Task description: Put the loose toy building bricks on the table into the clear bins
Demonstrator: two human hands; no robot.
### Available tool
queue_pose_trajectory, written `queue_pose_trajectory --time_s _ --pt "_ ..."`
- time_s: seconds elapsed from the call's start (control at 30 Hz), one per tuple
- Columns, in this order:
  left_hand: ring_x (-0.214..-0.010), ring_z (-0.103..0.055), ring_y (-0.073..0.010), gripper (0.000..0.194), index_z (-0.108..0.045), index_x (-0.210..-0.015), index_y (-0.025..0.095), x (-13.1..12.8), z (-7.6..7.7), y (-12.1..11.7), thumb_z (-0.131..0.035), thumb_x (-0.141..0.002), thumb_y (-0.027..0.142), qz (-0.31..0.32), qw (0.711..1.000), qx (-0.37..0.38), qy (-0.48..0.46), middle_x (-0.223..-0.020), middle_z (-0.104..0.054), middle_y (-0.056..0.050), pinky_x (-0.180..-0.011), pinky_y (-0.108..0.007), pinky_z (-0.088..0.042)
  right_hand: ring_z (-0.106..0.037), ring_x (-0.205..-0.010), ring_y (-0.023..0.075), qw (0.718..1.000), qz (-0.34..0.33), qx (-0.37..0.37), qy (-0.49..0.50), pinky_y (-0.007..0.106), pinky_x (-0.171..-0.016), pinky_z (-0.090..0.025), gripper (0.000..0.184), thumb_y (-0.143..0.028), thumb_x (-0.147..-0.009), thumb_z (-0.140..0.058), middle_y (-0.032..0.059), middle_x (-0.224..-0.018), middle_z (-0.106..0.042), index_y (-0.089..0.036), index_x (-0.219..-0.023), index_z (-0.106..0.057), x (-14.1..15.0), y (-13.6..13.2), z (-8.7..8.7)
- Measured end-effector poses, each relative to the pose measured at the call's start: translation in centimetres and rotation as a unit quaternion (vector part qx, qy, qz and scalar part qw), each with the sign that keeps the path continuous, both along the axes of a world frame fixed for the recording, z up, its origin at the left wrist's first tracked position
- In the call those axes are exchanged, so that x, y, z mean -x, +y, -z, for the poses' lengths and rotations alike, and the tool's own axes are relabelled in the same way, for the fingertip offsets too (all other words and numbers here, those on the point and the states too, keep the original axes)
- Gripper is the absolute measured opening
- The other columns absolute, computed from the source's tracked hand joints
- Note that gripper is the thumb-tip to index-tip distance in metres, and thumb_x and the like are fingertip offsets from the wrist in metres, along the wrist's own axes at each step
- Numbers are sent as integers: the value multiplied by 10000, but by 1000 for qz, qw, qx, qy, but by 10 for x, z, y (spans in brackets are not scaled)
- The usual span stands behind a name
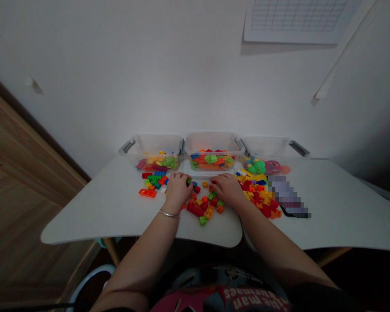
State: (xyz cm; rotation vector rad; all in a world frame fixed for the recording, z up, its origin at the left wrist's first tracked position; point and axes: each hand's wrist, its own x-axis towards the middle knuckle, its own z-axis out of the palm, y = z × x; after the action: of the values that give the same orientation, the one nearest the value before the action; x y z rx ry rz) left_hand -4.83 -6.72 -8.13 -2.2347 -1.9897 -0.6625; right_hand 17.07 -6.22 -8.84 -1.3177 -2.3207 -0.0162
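At the far left, a wooden panel (pixel 19 195) runs alongside the white counter (pixel 84 219). Three clear plastic bins stand side by side at the counter's far edge: the left bin (pixel 151 149) holds yellow, red and green bricks, and the middle bin (pixel 212 147) holds mostly orange, red and green ones. At the right bin (pixel 266 147), round green and pink toys (pixel 261 167) sit low down, though it is hard to tell whether they are inside it. Below the left bin lies a small heap of bricks (pixel 154 184), with a flat orange plate (pixel 147 193) at its front, just beside the left hand (pixel 178 188). That hand wears a silver bangle (pixel 169 213) and curves down over the bricks, its grip half closed; whether it holds one cannot be told. More loose bricks (pixel 201 206) lie between the hands. The right hand (pixel 224 188) curves down the same way, its grip also unclear, near a red brick (pixel 212 188). Further right is a larger heap of yellow and red bricks (pixel 256 193), touching a blurred object (pixel 287 195) too obscured to name.
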Motion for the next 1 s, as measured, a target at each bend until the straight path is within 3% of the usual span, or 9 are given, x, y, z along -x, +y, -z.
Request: queue_pose_trajectory --time_s 0.23,0.4,0.73,1.0 --pt "-1064 -546 -273 226 -717 -980 187 0 1 1 -558 -860 295 4 1000 -5 1 -1049 -682 -94 -957 -395 -428 -594 -969 230 995 89 -33 -42 381 -982 -328 231 -228 -938 -495 41 -1045 -734 -209 -1000 -717 -12 -5 2" --pt "-1065 -547 -269 223 -717 -978 184 1 1 2 -561 -858 289 7 1000 -9 -4 -1046 -684 -97 -958 -391 -427 -571 -997 255 988 130 -49 -71 394 -953 -320 248 -234 -912 -520 78 -1076 -709 -186 -1086 -689 -10 -7 1" --pt "-1056 -546 -274 234 -718 -983 186 0 1 2 -552 -861 298 7 1000 -9 2 -1047 -686 -94 -967 -396 -421 -543 -1008 260 986 137 -9 -97 366 -885 -366 270 -270 -919 -505 94 -1063 -681 -198 -1117 -673 -6 -10 0" --pt "-1069 -543 -273 232 -715 -986 194 0 -1 0 -550 -859 298 0 1000 -1 3 -1054 -682 -90 -965 -392 -427 -574 -1021 242 994 97 37 -37 347 -903 -403 230 -222 -877 -512 91 -1069 -692 -188 -1048 -663 -4 -12 1"
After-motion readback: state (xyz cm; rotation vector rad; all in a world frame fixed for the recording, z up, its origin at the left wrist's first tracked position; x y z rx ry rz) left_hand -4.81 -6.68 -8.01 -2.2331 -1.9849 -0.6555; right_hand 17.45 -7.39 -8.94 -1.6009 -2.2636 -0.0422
